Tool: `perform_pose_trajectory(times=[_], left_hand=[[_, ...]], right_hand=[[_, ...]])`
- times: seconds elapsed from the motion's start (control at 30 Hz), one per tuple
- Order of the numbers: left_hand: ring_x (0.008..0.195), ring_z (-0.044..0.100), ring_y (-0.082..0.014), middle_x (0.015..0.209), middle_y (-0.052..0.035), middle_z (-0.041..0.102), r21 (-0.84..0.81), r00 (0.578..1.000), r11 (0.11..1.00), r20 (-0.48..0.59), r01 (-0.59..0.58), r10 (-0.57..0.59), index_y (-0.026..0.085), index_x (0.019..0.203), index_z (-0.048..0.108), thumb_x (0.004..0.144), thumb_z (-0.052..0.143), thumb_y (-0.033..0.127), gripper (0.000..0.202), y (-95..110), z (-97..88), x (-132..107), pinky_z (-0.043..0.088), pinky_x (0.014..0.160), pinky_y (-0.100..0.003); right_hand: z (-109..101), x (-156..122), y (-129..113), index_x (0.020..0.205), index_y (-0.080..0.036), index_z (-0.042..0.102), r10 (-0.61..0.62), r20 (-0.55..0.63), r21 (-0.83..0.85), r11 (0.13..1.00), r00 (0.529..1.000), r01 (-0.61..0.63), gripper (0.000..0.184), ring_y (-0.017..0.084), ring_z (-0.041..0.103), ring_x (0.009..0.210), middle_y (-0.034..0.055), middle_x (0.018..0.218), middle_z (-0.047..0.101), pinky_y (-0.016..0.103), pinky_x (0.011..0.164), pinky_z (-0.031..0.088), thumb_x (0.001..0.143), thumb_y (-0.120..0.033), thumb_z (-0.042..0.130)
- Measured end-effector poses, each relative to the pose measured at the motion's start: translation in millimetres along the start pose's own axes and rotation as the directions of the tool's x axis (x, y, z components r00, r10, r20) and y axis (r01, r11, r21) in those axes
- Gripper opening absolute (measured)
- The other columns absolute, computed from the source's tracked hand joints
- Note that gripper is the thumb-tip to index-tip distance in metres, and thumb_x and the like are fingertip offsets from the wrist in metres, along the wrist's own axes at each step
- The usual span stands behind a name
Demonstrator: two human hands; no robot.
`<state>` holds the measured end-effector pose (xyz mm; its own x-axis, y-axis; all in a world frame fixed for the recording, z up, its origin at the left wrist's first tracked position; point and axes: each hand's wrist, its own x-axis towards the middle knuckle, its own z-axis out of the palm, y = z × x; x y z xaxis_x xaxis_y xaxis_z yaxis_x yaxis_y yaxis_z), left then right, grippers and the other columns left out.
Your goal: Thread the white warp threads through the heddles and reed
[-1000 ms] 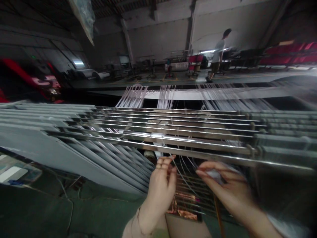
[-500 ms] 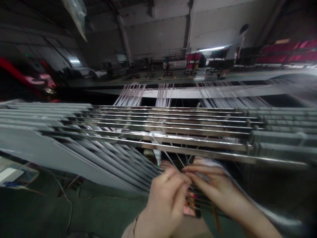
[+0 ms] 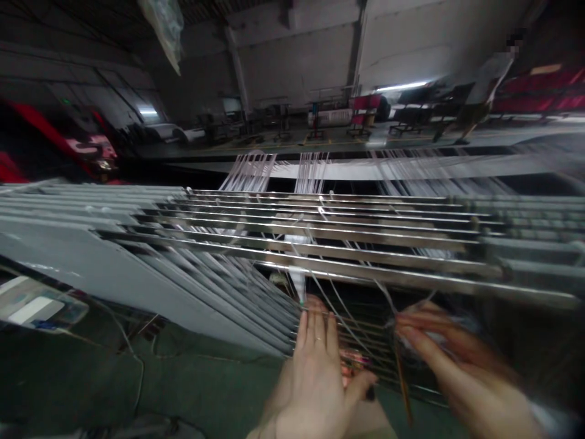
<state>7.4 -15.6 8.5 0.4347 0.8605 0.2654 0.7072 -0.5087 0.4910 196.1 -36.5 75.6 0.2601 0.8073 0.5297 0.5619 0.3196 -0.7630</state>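
My left hand is open with its fingers spread and a ring on one finger, close to thin white threads and a lower set of fine dark rods. My right hand is blurred, its fingers pinched on a small white wad of thread. A thin brown stick runs down between my hands. Above them lie the shiny metal rods of a loom frame, with white warp threads beyond. A colourful reflective object is mostly hidden behind my left hand.
Grey slatted panels fan out to the left of the rods. Below them lie loose cables on a green floor. A co-worker stands far off at the right near red seats. A red machine stands at the left.
My hands have moved apart. The left has opened and dropped lower, and the right has shifted right with the white wad. The co-worker has moved further right.
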Motion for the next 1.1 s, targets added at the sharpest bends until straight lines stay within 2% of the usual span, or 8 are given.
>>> perform_pose_trajectory(times=[0.13,0.23,0.37,0.43,0.63,0.73,0.93,1.1], left_hand=[[0.136,0.041,-0.0365,0.147,-0.0173,0.046,-0.382,0.998,0.924,0.061,-0.003,0.028,0.017,0.131,0.057,0.089,0.058,0.039,0.047,10,-5.0,-6,0.035,0.111,-0.057],[0.125,0.055,-0.0284,0.136,-0.0129,0.057,-0.641,0.983,0.754,0.0,0.142,-0.185,0.022,0.114,0.065,0.094,0.051,0.033,0.027,-1,-14.0,-12,0.047,0.104,-0.045],[0.123,0.057,-0.0252,0.132,-0.016,0.059,-0.845,0.901,0.48,0.005,0.236,-0.434,0.018,0.121,0.054,0.089,0.059,0.04,0.039,-17,-25.2,-15,0.046,0.105,-0.039],[0.12,0.059,-0.0247,0.128,-0.0157,0.062,-0.876,0.878,0.428,-0.013,0.22,-0.478,0.018,0.121,0.053,0.088,0.061,0.043,0.043,-18,-29.1,-15,0.047,0.104,-0.038],[0.118,0.061,-0.0239,0.122,-0.0134,0.066,-0.953,0.91,0.263,0.03,0.15,-0.413,0.02,0.111,0.056,0.086,0.065,0.047,0.038,-2,-23.0,-12,0.047,0.103,-0.035],[0.126,0.055,-0.0246,0.131,-0.0132,0.061,-0.961,0.872,0.224,0.031,0.16,-0.489,0.022,0.117,0.052,0.083,0.068,0.047,0.045,-6,-17.8,-12,0.044,0.107,-0.037],[0.133,0.047,-0.0276,0.142,-0.0169,0.051,-0.96,0.843,0.245,-0.016,0.137,-0.537,0.021,0.124,0.046,0.078,0.072,0.04,0.056,-17,-16.1,-2,0.037,0.112,-0.042],[0.127,0.054,-0.0255,0.135,-0.0164,0.057,-0.961,0.94,0.186,0.142,0.206,-0.31,0.017,0.132,0.047,0.083,0.06,0.023,0.051,11,5.5,23,0.04,0.11,-0.042]], right_hand=[[-2,2,1,0.071,-0.028,0.076,0.202,-0.063,0.268,0.947,0.977,-0.178,0.017,0.022,0.073,0.065,0.0031,0.071,0.075,0.024,0.054,0.061,0.069,-0.045,0.077],[-2,4,-3,0.07,-0.028,0.076,0.357,0.015,0.474,0.82,0.934,-0.321,0.018,0.019,0.071,0.055,0.0028,0.065,0.074,0.02,0.047,0.058,0.06,-0.041,0.084],[2,7,-15,0.069,-0.028,0.077,0.413,0.187,0.623,0.652,0.891,-0.433,0.017,0.014,0.067,0.045,0.0027,0.056,0.072,0.013,0.046,0.053,0.059,-0.037,0.087],[6,8,-19,0.068,-0.027,0.077,0.426,0.212,0.652,0.608,0.879,-0.452,0.018,0.014,0.066,0.043,0.0033,0.055,0.071,0.014,0.045,0.053,0.058,-0.037,0.088],[16,6,-10,0.079,-0.028,0.076,0.401,0.101,0.623,0.688,0.911,-0.372,0.014,0.021,0.073,0.058,0.0046,0.071,0.077,0.024,0.057,0.061,0.069,-0.036,0.081],[20,2,-2,0.086,-0.028,0.075,0.375,0.055,0.604,0.725,0.925,-0.33,0.011,0.019,0.073,0.063,0.0045,0.087,0.078,0.027,0.062,0.062,0.077,-0.035,0.075],[35,1,2,0.1,-0.025,0.069,0.081,-0.083,0.098,0.992,0.993,-0.073,0.018,0.02,0.073,0.084,0.0058,0.11,0.073,0.033,0.077,0.058,0.09,-0.036,0.06],[44,14,-1,0.099,-0.02,0.067,-0.334,-0.035,-0.334,0.892,0.942,0.305,0.017,0.025,0.07,0.091,0.0097,0.097,0.075,0.044,0.087,0.054,0.093,-0.026,0.052]])
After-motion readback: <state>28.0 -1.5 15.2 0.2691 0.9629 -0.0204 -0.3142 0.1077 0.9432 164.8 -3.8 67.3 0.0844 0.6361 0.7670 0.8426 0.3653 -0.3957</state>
